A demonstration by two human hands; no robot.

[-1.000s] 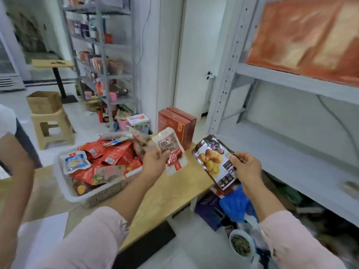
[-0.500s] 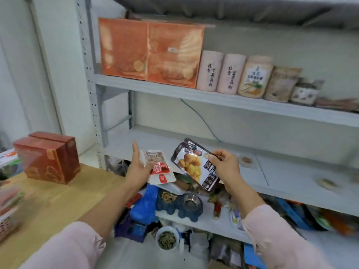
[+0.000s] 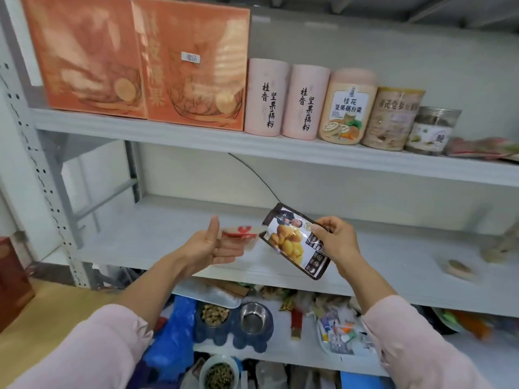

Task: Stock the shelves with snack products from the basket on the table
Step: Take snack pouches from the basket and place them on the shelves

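Tipped nearly flat now, face-on before: white-and-red packet (image 3: pixel 241 235), gripped in curled fingers of the left hand (image 3: pixel 207 248), thumb raised. Dark pouch (image 3: pixel 289 242) pinched by fingers of the right hand (image 3: pixel 337 242) — both over the middle shelf (image 3: pixel 140 237), nearer than earlier.

The white-and-red packet (image 3: pixel 238 234) is a smear, its print unreadable and its near end lost behind the left grip (image 3: pixel 209 249). The right grip (image 3: pixel 335 240) covers part of the dark pouch (image 3: pixel 289 242). Flat packets (image 3: pixel 483 148) on the upper shelf blur and run off the right edge. Two pale lumps (image 3: pixel 459 269) on the middle shelf are too soft to name. The left edge cuts the red box (image 3: pixel 11 282) and the bench (image 3: pixel 56 313)
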